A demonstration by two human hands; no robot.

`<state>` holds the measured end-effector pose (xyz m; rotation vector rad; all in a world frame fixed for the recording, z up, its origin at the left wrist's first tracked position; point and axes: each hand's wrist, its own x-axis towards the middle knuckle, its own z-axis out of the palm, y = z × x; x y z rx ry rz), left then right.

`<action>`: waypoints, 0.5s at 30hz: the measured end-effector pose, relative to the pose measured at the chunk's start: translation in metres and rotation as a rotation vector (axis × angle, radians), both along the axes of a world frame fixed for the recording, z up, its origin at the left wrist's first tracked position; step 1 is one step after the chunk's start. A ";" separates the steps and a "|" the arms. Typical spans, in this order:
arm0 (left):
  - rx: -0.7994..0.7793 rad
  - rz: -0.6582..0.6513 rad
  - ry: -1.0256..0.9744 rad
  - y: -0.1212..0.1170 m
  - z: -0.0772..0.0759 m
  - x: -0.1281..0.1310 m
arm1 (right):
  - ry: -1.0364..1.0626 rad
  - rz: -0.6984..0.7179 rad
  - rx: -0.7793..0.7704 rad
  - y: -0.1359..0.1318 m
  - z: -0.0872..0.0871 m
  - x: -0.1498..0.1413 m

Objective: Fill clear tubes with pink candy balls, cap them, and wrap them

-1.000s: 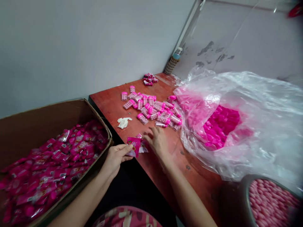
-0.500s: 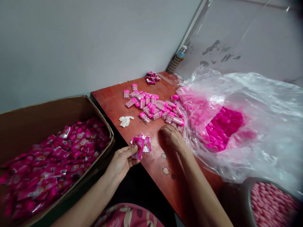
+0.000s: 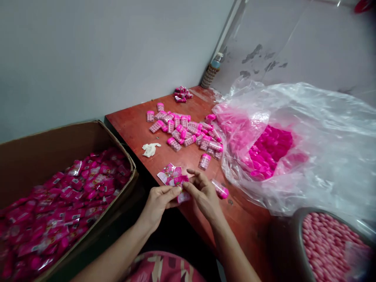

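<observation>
My left hand (image 3: 157,201) is closed, its thumb and fingers pinching a small pink printed plastic sleeve (image 3: 180,181) over the table's near edge. Against the same sleeve, the thumb and index finger of my right hand (image 3: 205,196) are pressed together, with the other fingers loosely curled. Just behind lie more flat pink printed sleeves (image 3: 169,172). A small clear jar with a pink cap (image 3: 219,189), filled with pale pink candies, rests beside my right hand. Another such jar (image 3: 205,161) lies a little farther back, in front of a heap of similar jars (image 3: 188,129).
On the left stands a cardboard box (image 3: 117,143) of pink wrapped packs. A clear plastic bag (image 3: 317,117) holding pink caps covers the table's right side. A tub (image 3: 296,231) of pink candies is at lower right. Crumpled white tissue (image 3: 151,149) lies on the table (image 3: 126,121).
My right hand has come from the heap of jars to the sleeve in my left hand. Two jars now lie nearer, apart from the heap. The view has shifted slightly.
</observation>
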<state>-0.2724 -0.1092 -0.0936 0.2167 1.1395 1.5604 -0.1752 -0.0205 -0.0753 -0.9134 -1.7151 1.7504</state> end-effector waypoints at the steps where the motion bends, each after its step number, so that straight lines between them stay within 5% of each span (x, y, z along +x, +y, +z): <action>1: -0.004 -0.024 0.036 -0.002 0.000 -0.002 | -0.027 0.058 0.005 0.003 0.000 0.002; 5: -0.051 -0.013 0.109 -0.002 -0.004 -0.006 | -0.178 0.140 0.133 0.025 0.001 0.005; 10: -0.085 0.175 -0.073 0.002 -0.008 -0.009 | -0.899 -0.310 0.689 0.079 -0.008 -0.002; 15: -0.118 0.302 -0.305 0.002 -0.011 -0.016 | -1.027 -0.247 0.672 0.114 -0.019 -0.005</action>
